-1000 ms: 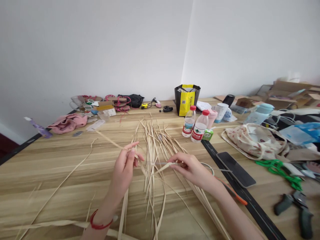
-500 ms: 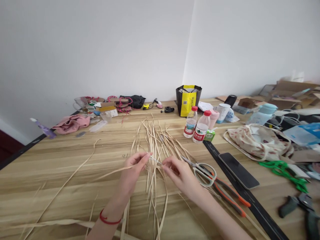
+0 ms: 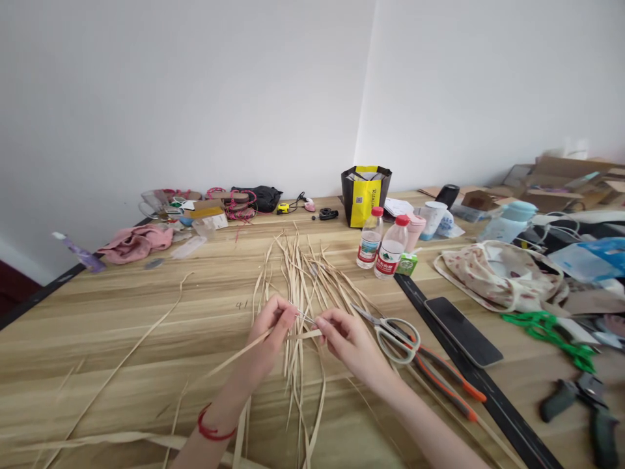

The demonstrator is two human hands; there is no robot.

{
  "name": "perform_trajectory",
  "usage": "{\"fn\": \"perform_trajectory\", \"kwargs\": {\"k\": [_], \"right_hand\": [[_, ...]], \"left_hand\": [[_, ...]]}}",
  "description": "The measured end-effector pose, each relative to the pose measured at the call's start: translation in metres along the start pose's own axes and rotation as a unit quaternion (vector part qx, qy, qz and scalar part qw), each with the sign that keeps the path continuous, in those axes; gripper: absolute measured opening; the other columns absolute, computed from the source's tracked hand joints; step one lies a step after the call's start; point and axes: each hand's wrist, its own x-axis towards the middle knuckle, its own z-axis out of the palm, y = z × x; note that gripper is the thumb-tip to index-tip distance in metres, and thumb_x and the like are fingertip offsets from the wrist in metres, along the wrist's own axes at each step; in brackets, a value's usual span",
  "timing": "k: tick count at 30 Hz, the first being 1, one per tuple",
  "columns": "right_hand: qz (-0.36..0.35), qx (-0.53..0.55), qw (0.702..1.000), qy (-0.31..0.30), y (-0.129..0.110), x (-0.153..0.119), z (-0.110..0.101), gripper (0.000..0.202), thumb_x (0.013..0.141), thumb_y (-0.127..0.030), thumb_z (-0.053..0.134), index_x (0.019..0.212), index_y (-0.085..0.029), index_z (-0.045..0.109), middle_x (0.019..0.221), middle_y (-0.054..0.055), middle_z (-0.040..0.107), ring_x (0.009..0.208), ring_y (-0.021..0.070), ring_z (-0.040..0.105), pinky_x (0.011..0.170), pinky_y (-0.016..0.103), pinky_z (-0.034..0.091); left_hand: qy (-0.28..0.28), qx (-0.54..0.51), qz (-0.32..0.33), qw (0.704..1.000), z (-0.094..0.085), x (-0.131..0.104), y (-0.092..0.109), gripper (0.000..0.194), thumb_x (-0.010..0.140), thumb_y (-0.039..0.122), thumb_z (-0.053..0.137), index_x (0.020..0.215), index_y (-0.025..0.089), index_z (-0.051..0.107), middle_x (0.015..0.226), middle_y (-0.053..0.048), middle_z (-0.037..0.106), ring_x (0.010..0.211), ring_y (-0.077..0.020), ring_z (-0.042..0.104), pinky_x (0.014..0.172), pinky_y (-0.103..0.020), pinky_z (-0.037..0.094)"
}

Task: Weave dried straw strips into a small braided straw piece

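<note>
Cluttered craft workspace, shown by plant strips (image 3: 296,273), scissors (image 3: 396,339) and pliers (image 3: 446,384).

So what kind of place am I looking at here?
Probably a home or small workroom used for handicraft: long pale strips are spread over the wooden table, with scissors and orange-handled pliers lying beside them.

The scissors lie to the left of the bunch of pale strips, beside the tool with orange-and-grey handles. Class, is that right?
No, the side is wrong. The head view shows the scissors to the right of the bunch of pale strips, beside the tool with orange-and-grey handles.
</note>
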Motion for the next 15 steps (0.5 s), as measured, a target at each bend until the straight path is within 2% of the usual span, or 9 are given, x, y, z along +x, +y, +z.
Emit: {"fn": "perform_trajectory", "kwargs": {"k": [4,11,13,15], "right_hand": [[-0.013,-0.034,0.999,-0.006,-0.0031,0.0,-0.0016,0.033,0.088,-0.048,0.053,0.083,-0.017,0.061,0.059,-0.002,0.057,0.052,0.0112,0.05,0.049,0.022,0.034],[-0.017,0.012,0.999,-0.047,-0.0028,0.0002,-0.0017,0.023,0.087,-0.041,0.058,0.087,-0.018,0.056,0.057,-0.004,0.058,0.052,0.0106,0.05,0.051,0.022,0.037],[-0.014,0.029,0.997,-0.067,-0.0049,-0.0006,-0.0017,0.022,0.087,-0.04,0.057,0.09,-0.018,0.057,0.065,-0.002,0.062,0.055,0.0109,0.052,0.053,0.022,0.04],[-0.023,0.022,0.997,-0.063,-0.0073,-0.0013,-0.0019,0.022,0.086,-0.038,0.06,0.095,-0.018,0.059,0.08,0.002,0.066,0.069,0.0134,0.059,0.061,0.024,0.045]], "left_hand": [[-0.027,-0.019,0.004,0.999,0.0013,-0.0001,-0.0021,0.028,0.088,0.042,0.05,0.071,0.02,0.047,0.061,0.005,0.045,0.056,-0.0113,0.043,0.056,-0.023,0.035],[-0.047,-0.015,-0.001,0.999,0.0,-0.003,0.0031,0.025,0.09,0.039,0.048,0.073,0.02,0.046,0.063,0.005,0.045,0.057,-0.0114,0.043,0.057,-0.023,0.035],[-0.047,-0.012,0.003,0.999,-0.0007,-0.0031,0.0048,0.025,0.091,0.037,0.048,0.072,0.02,0.046,0.063,0.005,0.045,0.058,-0.0115,0.043,0.058,-0.023,0.035],[-0.046,-0.009,0.007,0.999,-0.0008,-0.0031,0.0057,0.026,0.091,0.037,0.048,0.071,0.02,0.046,0.064,0.005,0.045,0.059,-0.0116,0.044,0.059,-0.024,0.035]]}}
